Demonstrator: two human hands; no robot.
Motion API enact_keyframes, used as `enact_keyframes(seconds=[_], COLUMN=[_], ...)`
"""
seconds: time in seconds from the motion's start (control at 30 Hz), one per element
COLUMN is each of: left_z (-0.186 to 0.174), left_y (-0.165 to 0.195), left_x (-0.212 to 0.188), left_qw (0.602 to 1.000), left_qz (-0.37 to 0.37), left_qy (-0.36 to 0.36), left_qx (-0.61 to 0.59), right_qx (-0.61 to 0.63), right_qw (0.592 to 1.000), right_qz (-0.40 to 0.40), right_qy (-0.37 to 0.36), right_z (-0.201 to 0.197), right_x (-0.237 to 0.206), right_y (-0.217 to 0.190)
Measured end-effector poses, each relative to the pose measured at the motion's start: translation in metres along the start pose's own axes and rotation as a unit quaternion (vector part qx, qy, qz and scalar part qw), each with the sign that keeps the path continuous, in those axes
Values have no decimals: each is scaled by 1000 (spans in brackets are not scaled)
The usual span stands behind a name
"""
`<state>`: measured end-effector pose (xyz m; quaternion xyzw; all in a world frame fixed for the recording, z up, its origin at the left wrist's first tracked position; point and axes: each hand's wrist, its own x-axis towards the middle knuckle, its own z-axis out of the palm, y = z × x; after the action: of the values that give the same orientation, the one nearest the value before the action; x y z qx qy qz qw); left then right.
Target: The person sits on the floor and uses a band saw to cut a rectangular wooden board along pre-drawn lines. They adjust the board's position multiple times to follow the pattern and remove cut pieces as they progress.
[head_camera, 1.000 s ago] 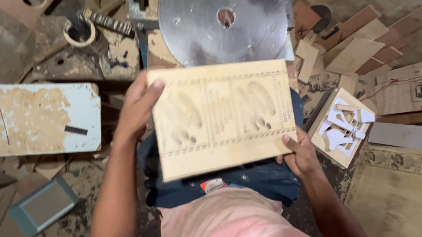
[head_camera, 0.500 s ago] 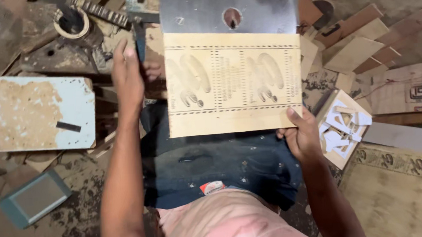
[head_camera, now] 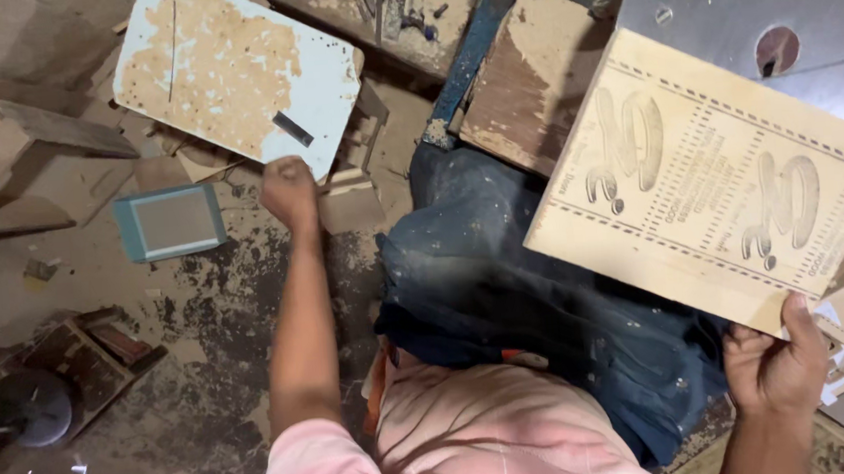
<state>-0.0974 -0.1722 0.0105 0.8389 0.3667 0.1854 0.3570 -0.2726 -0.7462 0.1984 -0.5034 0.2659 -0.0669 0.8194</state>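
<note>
A light wooden board (head_camera: 709,179) with an engraved pattern rests tilted over a round metal disc (head_camera: 785,8). My right hand (head_camera: 775,365) grips the board's near corner from below. My left hand (head_camera: 288,189) has its fingers curled shut, reaching out to the left over a small wooden block (head_camera: 351,204), just below a white, stained panel (head_camera: 239,76). I cannot tell whether the hand holds anything. My dark trousers (head_camera: 527,299) lie between the two arms.
A small blue-framed tile (head_camera: 170,222) lies left of my left hand. Wooden offcuts (head_camera: 14,159) are piled at the far left. A dark round tool (head_camera: 29,408) sits at the lower left. A blue metal frame (head_camera: 468,53) and brown board (head_camera: 530,78) stand ahead.
My left hand has let go of the board and swung out to the left. The board now hangs from my right hand alone and has shifted right. The view has turned left.
</note>
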Motion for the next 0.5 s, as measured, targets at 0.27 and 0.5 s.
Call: enact_keyframes(seconds=[0.27, 0.5], left_z=[48, 52], left_y=[44, 80], left_x=[58, 48], left_qw=[948, 948], left_qz=[-219, -222], left_qy=[3, 78], left_qx=[233, 214], right_qx=[32, -31], right_qw=[998, 982], right_qz=[-15, 37], right_qy=[50, 184], right_z=[26, 62], right_x=[-3, -13], right_y=[1, -10])
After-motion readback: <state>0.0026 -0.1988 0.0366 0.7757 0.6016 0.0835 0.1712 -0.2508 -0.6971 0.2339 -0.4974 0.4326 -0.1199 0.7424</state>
